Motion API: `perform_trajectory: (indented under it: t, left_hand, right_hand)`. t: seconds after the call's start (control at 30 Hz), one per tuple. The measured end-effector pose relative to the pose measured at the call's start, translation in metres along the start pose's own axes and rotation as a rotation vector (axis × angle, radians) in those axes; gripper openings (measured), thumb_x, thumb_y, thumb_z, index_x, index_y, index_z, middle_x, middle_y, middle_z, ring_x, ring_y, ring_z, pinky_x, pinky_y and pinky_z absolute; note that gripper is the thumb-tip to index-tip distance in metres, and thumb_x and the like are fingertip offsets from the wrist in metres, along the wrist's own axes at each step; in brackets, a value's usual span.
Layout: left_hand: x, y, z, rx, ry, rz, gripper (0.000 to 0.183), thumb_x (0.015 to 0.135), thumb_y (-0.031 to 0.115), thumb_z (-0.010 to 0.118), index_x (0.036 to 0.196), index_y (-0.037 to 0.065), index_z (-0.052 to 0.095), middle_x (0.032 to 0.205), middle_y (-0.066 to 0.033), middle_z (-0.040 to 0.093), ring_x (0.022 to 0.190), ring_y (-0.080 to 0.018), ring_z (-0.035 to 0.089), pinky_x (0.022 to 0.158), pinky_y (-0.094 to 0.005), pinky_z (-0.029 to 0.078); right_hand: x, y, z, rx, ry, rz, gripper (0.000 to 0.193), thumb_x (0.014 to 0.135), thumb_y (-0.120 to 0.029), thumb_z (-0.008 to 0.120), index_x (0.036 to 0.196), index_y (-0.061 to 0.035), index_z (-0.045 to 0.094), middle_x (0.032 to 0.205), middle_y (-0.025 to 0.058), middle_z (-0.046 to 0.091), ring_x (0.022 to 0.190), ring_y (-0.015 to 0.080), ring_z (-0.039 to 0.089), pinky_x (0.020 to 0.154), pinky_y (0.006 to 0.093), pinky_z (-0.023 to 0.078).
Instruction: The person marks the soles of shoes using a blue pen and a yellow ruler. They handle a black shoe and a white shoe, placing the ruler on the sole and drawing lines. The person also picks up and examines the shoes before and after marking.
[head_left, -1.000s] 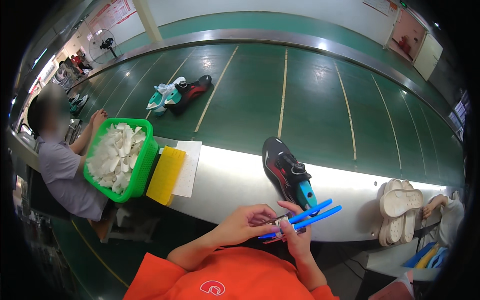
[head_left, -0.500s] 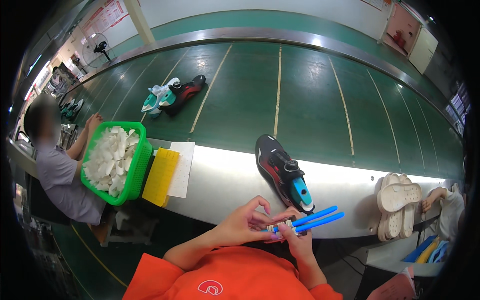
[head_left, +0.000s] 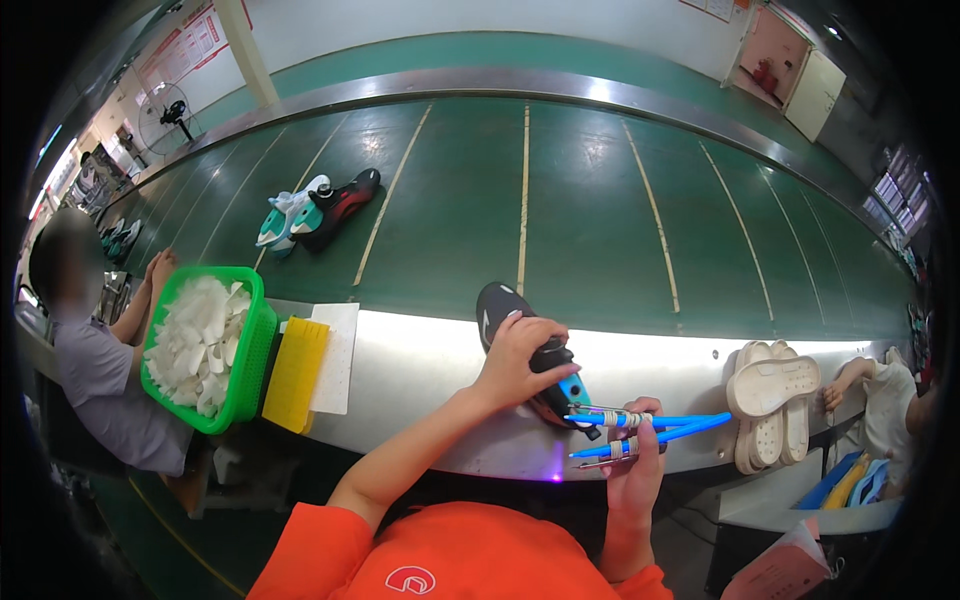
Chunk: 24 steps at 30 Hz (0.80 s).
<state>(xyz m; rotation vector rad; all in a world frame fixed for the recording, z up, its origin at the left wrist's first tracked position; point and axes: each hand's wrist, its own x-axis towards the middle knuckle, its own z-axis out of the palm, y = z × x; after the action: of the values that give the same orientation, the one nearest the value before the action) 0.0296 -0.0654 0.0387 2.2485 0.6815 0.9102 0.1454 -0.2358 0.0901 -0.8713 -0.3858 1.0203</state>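
A black and red shoe (head_left: pixel 500 305) lies on the metal ledge in front of me, with a blue shoe last (head_left: pixel 574 387) showing in its heel opening. My left hand (head_left: pixel 518 365) is wrapped over the shoe's upper, fingers on its far side and thumb near the last. My right hand (head_left: pixel 636 465) grips a tool made of two blue pens (head_left: pixel 690 425) bound with pale cord to metal parts. Its pen tips are spread apart close to the heel. Part of the shoe is hidden under my left hand.
On the left stands a green basket (head_left: pixel 262 335) full of white pieces, beside a yellow pad (head_left: pixel 296 375) and white sheet (head_left: pixel 335 358). Pale soles (head_left: pixel 765 390) stack at right. More shoes (head_left: pixel 340 208) sit on the green belt (head_left: pixel 580 200). Co-workers sit at both sides.
My left hand has left the tool and taken hold of the shoe. My right hand has moved right with the tool, whose pens are now spread. The view has shifted.
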Motion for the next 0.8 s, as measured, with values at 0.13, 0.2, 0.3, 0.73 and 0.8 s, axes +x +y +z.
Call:
perform_trajectory:
  t: [0.13,0.2,0.3,0.73,0.8]
  left_hand:
    - [-0.002,-0.033,-0.002,-0.17,-0.05,0.135,0.033,0.075,0.038,0.067,0.088,0.01,0.056,0.085,-0.0023,0.058,0.09,-0.0203,0.056,0.103,-0.0444,0.024]
    - [-0.004,-0.039,-0.016,-0.286,-0.187,0.146,0.032,0.077,0.041,0.063,0.084,0.011,0.056,0.085,-0.001,0.057,0.09,-0.0194,0.055,0.104,-0.0451,0.021]
    - [-0.008,-0.039,-0.03,-0.424,-0.194,0.123,0.034,0.084,0.044,0.051,0.085,0.01,0.057,0.09,-0.0029,0.057,0.093,-0.0214,0.054,0.105,-0.042,0.021]
    - [0.044,-0.098,-0.02,-0.423,-0.267,-0.806,0.051,0.067,0.035,0.077,0.102,0.001,0.059,0.086,-0.0082,0.063,0.08,-0.016,0.061,0.073,-0.0267,0.048]
    - [0.042,-0.086,-0.017,-0.416,-0.078,-0.677,0.049,0.064,0.035,0.079,0.093,0.001,0.058,0.081,-0.0087,0.062,0.078,-0.0153,0.06,0.073,-0.0271,0.048]
  right_hand:
    - [0.003,-0.006,-0.001,-0.072,-0.006,-0.088,0.024,0.084,-0.013,0.054,0.103,-0.0074,0.041,0.073,0.0017,0.046,0.052,0.0059,0.046,0.037,0.0178,0.039]
    - [0.002,-0.008,-0.002,-0.119,-0.002,-0.134,0.027,0.082,-0.01,0.055,0.104,-0.0072,0.041,0.076,0.0014,0.045,0.054,0.0054,0.046,0.037,0.0172,0.039]
    - [0.0,-0.005,-0.003,-0.173,0.039,-0.202,0.034,0.079,-0.005,0.058,0.107,-0.0066,0.039,0.076,0.0021,0.046,0.054,0.0067,0.048,0.039,0.0188,0.042]
    - [0.012,0.012,0.007,-0.245,0.118,-0.433,0.036,0.079,-0.009,0.062,0.105,-0.0073,0.037,0.089,0.0042,0.041,0.058,0.0086,0.05,0.039,0.0209,0.044]
    - [0.015,0.012,0.005,-0.21,0.121,-0.421,0.037,0.078,-0.006,0.063,0.102,-0.0073,0.036,0.089,0.0056,0.04,0.058,0.0115,0.051,0.04,0.0232,0.047]
